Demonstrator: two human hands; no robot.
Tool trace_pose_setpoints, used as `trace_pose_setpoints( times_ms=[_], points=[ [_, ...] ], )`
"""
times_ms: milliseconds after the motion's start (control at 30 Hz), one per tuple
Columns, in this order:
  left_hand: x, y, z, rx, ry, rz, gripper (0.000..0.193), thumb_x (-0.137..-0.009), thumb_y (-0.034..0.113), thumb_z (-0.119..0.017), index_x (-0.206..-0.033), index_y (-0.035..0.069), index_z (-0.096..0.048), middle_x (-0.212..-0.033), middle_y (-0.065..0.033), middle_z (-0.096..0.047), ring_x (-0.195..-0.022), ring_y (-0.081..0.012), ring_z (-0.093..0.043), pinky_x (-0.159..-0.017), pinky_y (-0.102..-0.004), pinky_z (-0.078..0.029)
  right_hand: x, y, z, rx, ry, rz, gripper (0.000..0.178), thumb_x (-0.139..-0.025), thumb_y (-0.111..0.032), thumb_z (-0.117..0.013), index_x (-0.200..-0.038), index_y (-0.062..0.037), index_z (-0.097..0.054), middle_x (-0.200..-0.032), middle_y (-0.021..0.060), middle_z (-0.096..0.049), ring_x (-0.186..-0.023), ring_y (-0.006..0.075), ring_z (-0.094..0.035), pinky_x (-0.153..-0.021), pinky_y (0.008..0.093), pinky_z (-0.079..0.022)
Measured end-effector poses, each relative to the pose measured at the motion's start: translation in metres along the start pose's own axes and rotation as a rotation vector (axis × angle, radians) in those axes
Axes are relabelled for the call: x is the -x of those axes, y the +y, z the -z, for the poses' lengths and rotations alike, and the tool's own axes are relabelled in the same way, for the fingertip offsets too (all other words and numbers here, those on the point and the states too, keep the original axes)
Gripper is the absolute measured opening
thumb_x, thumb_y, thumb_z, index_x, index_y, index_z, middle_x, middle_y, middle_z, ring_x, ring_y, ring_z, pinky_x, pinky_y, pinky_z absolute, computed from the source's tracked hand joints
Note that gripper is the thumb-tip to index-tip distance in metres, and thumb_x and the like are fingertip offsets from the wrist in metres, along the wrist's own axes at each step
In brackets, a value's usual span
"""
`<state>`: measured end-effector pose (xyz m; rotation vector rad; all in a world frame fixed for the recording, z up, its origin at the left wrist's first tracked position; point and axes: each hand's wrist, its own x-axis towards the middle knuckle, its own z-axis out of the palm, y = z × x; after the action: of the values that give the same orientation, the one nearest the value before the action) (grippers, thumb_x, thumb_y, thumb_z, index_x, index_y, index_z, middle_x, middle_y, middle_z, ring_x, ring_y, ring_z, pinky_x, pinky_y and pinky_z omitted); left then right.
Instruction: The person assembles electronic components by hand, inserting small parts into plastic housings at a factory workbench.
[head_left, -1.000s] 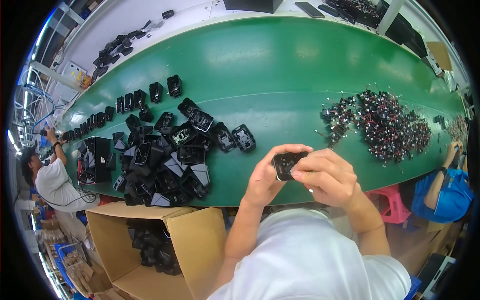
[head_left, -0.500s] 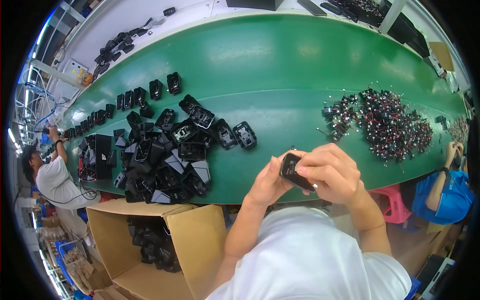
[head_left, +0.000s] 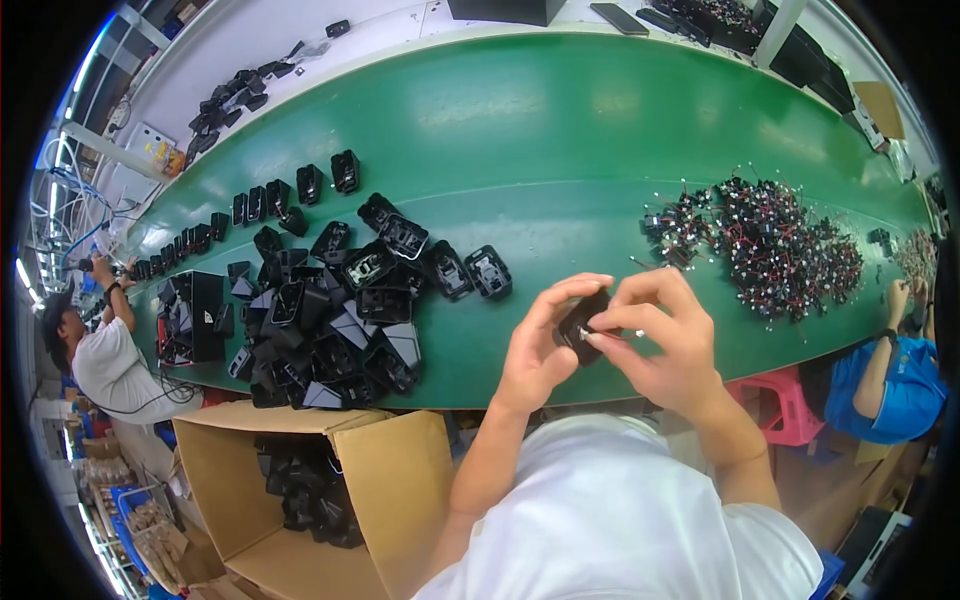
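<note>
My left hand grips a black plastic housing from its left side, fingers along the top and thumb below. My right hand is closed in a pinch at the housing's open face. Between its thumb and fingertips is a small wired part, mostly hidden, with a white plug showing beside the fingers. Both hands are above the near edge of the green table. To the left lies a pile of black housings; on the right is a heap of small wired parts with white plugs.
A row of housings runs along the table's left. Below the edge stands an open cardboard box holding black parts. A co-worker in white is at far left, another in blue at right, near a pink stool.
The housing has been tilted up and turned in my left hand, whose fingers now spread over its top. My right fingertips have shifted slightly left and down across its face.
</note>
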<state>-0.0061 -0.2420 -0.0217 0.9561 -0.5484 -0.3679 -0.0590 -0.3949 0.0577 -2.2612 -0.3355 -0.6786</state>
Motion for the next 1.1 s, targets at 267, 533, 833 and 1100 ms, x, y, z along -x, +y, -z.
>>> trace_pose_setpoints(
  times_ms=[267, 533, 833, 1100],
  points=[
    [-0.005, 0.011, 0.016, -0.133, -0.107, -0.248, 0.095, -0.059, 0.026, -0.097, -0.135, -0.006, -0.05, -0.137, -0.0258, -0.053, -0.129, -0.0339, -0.052, -0.107, -0.0436, -0.042, 0.008, -0.009, -0.005, -0.39, -0.05, -0.271, 0.016, -0.075, 0.005, -0.076, -0.089, -0.0023, -0.073, -0.092, 0.0086, -0.063, -0.08, 0.0163, -0.062, -0.067, 0.028, -0.051],
    [-0.004, 0.015, 0.016, -0.223, -0.116, -0.257, 0.092, -0.06, 0.021, -0.096, -0.136, -0.005, -0.051, -0.139, -0.0256, -0.051, -0.126, -0.0353, -0.055, -0.105, -0.0438, -0.045, 0.019, -0.006, -0.012, -0.564, -0.04, -0.389, 0.013, -0.078, 0.006, -0.074, -0.09, 0.001, -0.069, -0.097, 0.0105, -0.062, -0.083, 0.0156, -0.061, -0.071, 0.0264, -0.052],
    [-0.002, 0.012, 0.021, -0.19, -0.082, -0.162, 0.094, -0.06, 0.021, -0.096, -0.138, -0.005, -0.05, -0.141, -0.0269, -0.048, -0.128, -0.0349, -0.053, -0.106, -0.0436, -0.045, -0.002, -0.013, 0.003, 0.037, -0.114, 0.035, 0.015, -0.08, 0.007, -0.072, -0.09, -0.0009, -0.064, -0.098, 0.012, -0.06, -0.082, 0.0183, -0.061, -0.066, 0.0301, -0.053],
    [-0.004, -0.004, 0.016, -0.065, -0.05, -0.274, 0.093, -0.06, 0.016, -0.095, -0.139, 0.0, -0.05, -0.146, -0.0221, -0.045, -0.133, -0.0299, -0.048, -0.107, -0.0407, -0.043, 0.013, -0.008, -0.02, -0.215, -0.053, -0.237, 0.021, -0.076, 0.004, -0.073, -0.094, -0.002, -0.065, -0.105, 0.0125, -0.06, -0.095, 0.0248, -0.06, -0.078, 0.0355, -0.051]
  ],
)
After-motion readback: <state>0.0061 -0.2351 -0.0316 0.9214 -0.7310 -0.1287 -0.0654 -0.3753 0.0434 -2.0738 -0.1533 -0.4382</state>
